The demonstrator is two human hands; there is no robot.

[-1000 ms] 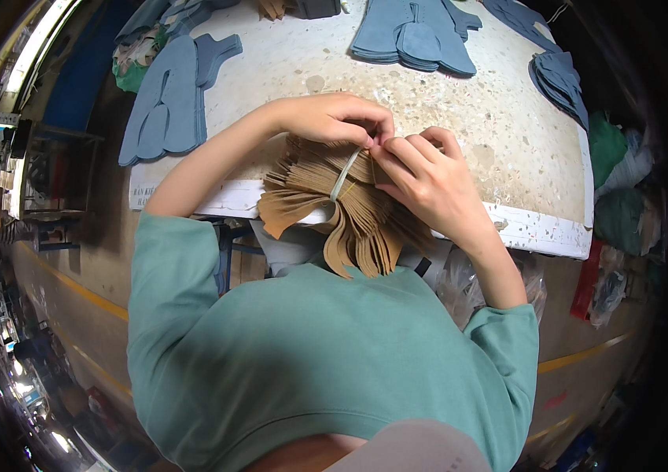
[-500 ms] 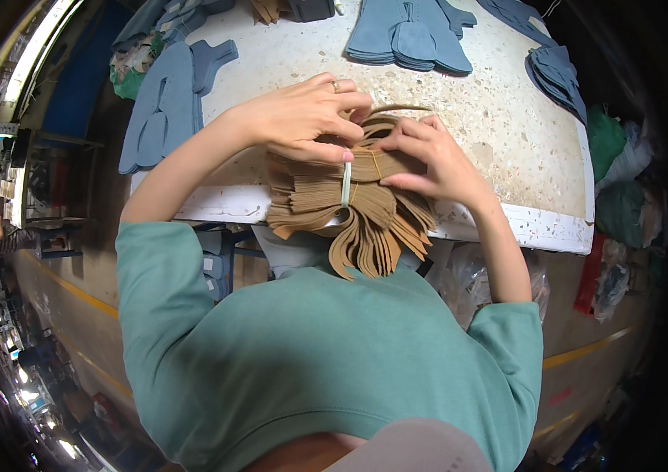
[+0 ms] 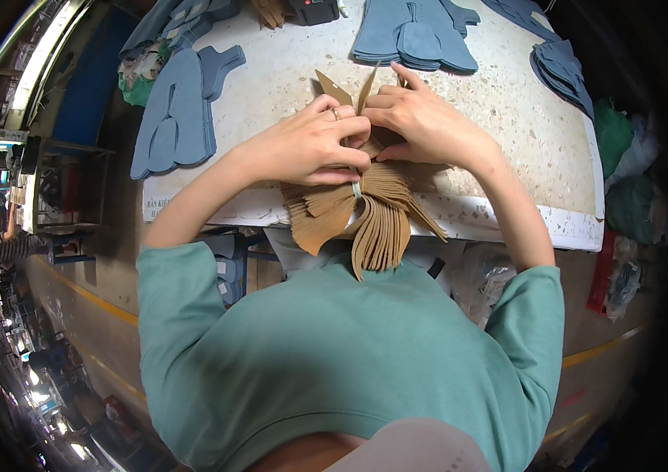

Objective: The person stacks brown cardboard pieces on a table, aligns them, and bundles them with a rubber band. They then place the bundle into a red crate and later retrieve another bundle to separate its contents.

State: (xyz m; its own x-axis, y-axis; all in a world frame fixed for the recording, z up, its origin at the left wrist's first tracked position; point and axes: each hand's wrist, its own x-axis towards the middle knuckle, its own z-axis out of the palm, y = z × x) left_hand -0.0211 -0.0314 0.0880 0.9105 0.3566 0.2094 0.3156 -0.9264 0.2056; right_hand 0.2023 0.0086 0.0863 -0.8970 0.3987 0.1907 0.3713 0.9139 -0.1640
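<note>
A bundle of brown leather-like pieces [image 3: 379, 236] lies at the table's near edge, its ends fanning out and hanging over the edge. A pale band [image 3: 357, 189] cinches its middle. My left hand [image 3: 324, 141], with a ring on one finger, is closed over the left and far part of the bundle, thumb near the band. My right hand [image 3: 424, 116] is closed on the far side of the same bundle, thumb below and fingers above. A few pieces [image 3: 334, 86] stick up between and beyond my hands. My fingers hide the bundle's centre.
The white, speckled table [image 3: 263, 102] carries stacks of blue-grey cut pieces at the left [image 3: 172, 118], the far side [image 3: 412, 35] and the far right [image 3: 562, 72]. A dark box [image 3: 314, 9] stands at the back. Green and white bags [image 3: 615, 138] sit beyond the right edge.
The bundle has turned and spread, and some pieces now stand up at its far side. My right hand has moved up and inward beside the left, which has come slightly down.
</note>
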